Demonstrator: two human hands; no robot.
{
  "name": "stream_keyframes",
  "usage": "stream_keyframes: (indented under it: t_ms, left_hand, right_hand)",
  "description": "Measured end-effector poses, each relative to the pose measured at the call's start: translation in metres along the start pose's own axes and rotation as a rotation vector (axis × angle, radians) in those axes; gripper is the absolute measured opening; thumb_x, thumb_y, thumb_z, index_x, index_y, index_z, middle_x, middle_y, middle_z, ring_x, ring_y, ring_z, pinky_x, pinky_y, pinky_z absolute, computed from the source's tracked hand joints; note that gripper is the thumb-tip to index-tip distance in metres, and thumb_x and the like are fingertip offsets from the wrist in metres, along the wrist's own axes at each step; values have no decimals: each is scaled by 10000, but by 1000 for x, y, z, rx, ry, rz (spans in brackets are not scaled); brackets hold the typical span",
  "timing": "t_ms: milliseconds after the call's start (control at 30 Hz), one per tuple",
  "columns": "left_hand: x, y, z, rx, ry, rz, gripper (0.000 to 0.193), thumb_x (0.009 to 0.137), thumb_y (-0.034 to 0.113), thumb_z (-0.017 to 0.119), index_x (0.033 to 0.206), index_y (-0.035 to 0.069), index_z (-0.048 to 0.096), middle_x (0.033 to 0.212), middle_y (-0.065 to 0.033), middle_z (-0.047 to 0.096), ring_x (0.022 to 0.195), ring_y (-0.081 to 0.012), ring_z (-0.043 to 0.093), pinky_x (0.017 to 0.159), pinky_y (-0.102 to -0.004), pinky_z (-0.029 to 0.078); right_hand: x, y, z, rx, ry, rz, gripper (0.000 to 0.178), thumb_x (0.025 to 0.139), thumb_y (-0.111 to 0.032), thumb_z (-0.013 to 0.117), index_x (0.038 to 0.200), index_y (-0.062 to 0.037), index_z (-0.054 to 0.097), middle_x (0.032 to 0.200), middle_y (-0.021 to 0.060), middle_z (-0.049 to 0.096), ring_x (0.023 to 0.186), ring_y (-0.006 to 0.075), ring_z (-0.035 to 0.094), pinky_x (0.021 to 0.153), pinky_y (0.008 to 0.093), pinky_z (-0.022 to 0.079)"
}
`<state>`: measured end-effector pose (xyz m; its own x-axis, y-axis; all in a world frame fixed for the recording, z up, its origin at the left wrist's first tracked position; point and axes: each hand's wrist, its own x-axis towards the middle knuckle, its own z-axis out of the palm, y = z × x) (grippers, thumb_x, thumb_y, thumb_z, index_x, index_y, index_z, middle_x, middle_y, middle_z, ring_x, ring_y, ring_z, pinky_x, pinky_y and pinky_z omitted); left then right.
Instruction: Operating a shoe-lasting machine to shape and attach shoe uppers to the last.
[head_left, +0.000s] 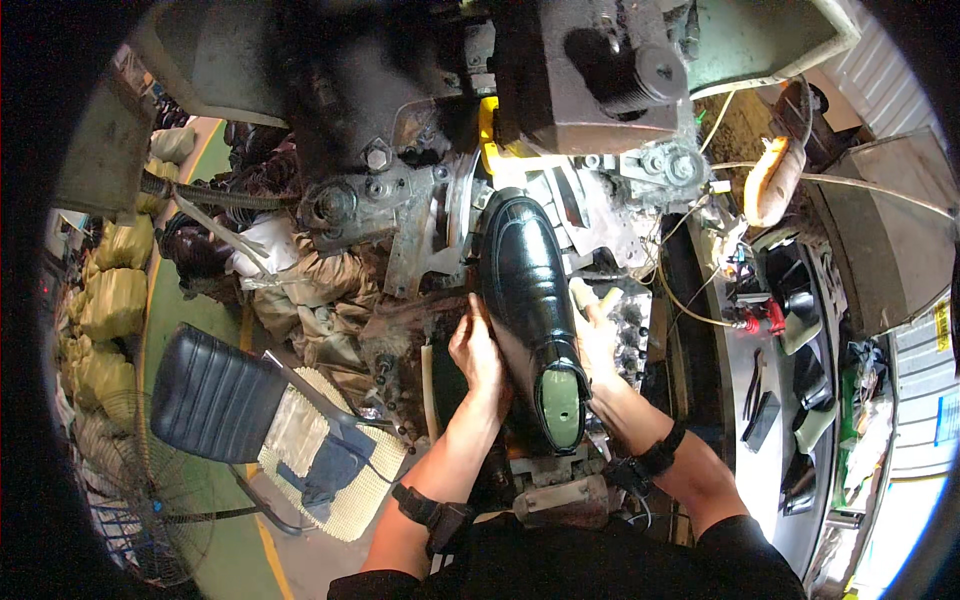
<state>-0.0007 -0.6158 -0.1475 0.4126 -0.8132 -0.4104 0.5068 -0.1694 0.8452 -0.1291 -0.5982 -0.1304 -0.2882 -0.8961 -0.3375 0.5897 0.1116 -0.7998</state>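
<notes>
A glossy black leather shoe lies lengthwise in the middle, its toe at the far end by the machine. A green shoe last fills its heel opening, with a small dark hole in the top. My left hand is against the shoe's left side, fingers pointing forward. Along the opposite side is my right hand, pale coverings showing on its fingertips. Between them the two hands grip the shoe; the undersides of the fingers are partly hidden. Bright light falls on the metal plates around the toe.
At left stands a black chair with a cloth on its seat, near a wire fan. On the right, a rack carries several black shoe pieces. A light-coloured shoe-shaped object hangs near cables. Yellow sacks line the far left.
</notes>
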Motion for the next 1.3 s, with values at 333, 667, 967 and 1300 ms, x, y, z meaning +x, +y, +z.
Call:
stream_keyframes:
  t_ms: [333, 667, 967, 1300]
  left_hand:
    - [-23, 36, -5, 95, -220, -123, 520, 981, 494, 539, 1093, 5, 672, 1020, -61, 679, 886, -162, 599, 825, -310, 475]
    - [-66, 31, 2, -223, -567, -323, 682, 948, 647, 422, 1337, 95, 515, 1186, -73, 624, 1046, -221, 611, 952, -372, 486]
    - [-44, 12, 5, -249, -400, -214, 579, 987, 520, 453, 1236, 4, 535, 1117, -130, 639, 930, -239, 653, 843, -369, 539]
    - [-54, 26, -6, -49, -395, -95, 604, 1006, 512, 460, 1332, 5, 488, 1285, -114, 575, 1145, -228, 563, 1014, -349, 424]
  right_hand:
    - [-14, -3, -17, 18, -277, 266, 454, 1043, -410, 441, 1334, -76, 536, 1239, 52, 594, 1071, 161, 549, 982, 310, 431]
    - [-46, -10, -2, 39, -321, 368, 579, 1035, -547, 325, 1332, -102, 545, 1139, 58, 643, 992, 166, 600, 915, 309, 491]
    - [5, 38, -23, 130, -281, 195, 386, 1050, -359, 436, 1229, -58, 599, 1059, 36, 657, 907, 140, 598, 846, 284, 499]
    - [-30, 5, -6, 202, -364, 234, 430, 1047, -369, 437, 1308, -39, 526, 1195, 53, 602, 1087, 167, 547, 1007, 330, 415]
